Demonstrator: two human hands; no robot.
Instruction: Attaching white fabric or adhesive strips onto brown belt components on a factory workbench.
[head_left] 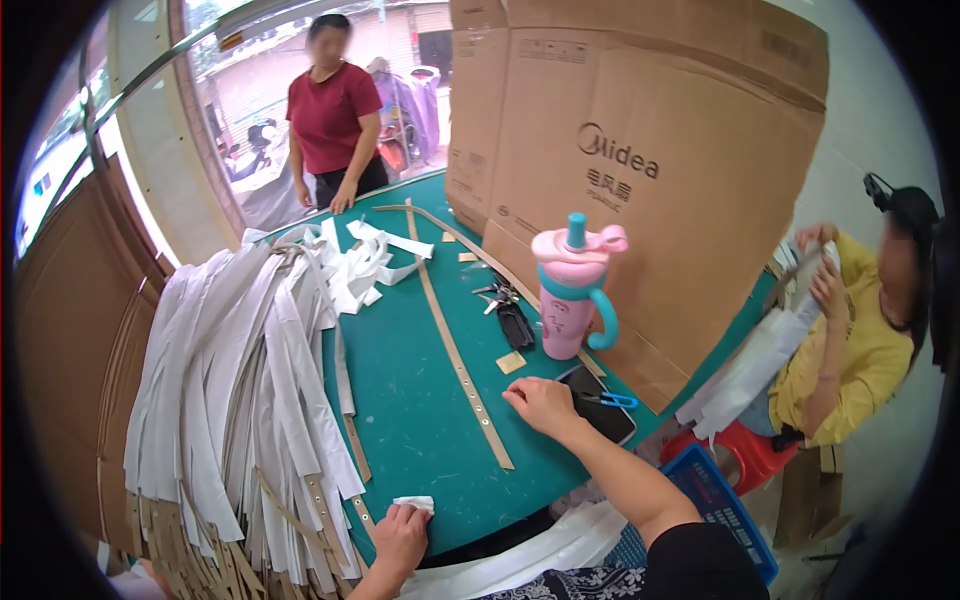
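My left hand (400, 540) is at the near edge of the green table, its fingers closed on a small folded white piece of cloth or paper (415, 502). My right hand (542, 405) rests on the table with fingers curled; whether anything is in them is hidden. Beside it lies a black flat device (600, 425) with a blue-handled small tool (617, 400) on top. Between my hands and the far edge stretches a long tan strip with metal eyelets (460, 375). A thick bundle of white strips (230, 350) hangs over the table's left side.
A pink tumbler (562, 325) with a teal handle stands beyond my right hand, next to keys and a black pouch (515, 325). Behind rises a large cardboard box (650, 130). One person in red (335, 115) stands opposite; another in yellow (860, 350) handles white strips at right.
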